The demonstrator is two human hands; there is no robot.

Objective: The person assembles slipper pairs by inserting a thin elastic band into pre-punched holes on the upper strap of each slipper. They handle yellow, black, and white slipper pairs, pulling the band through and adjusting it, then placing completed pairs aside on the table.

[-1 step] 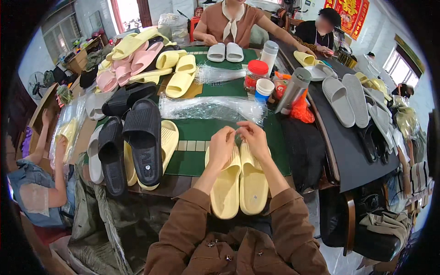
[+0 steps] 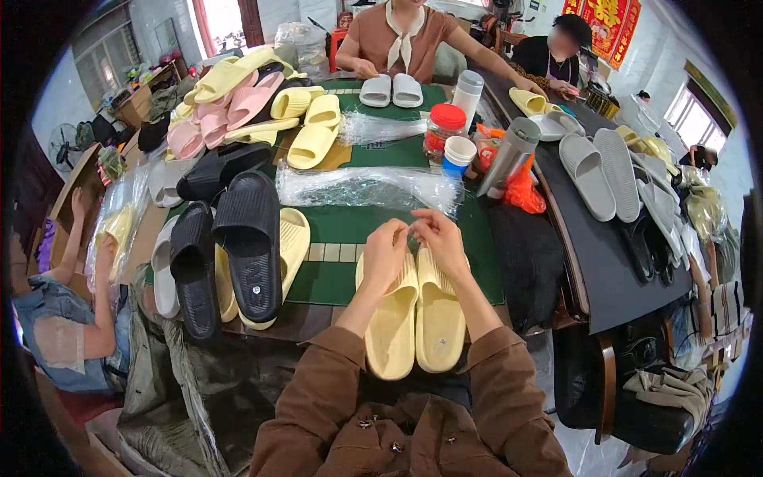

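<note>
Curling narrow over yellow slippers [image 2: 439, 330], your L hand [image 2: 385, 253] & R hand [image 2: 439, 242] show no chg, so same stage, can't tell what's held.

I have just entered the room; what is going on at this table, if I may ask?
A person's left hand and right hand are close together over the far ends of two yellow slippers, which lie side by side. Whether the fingers hold something thin is unclear. Beyond them lies a bundle of clear strands; black slippers rest to the left. Across the table, a co-worker's hand is beside grey slippers.
</note>
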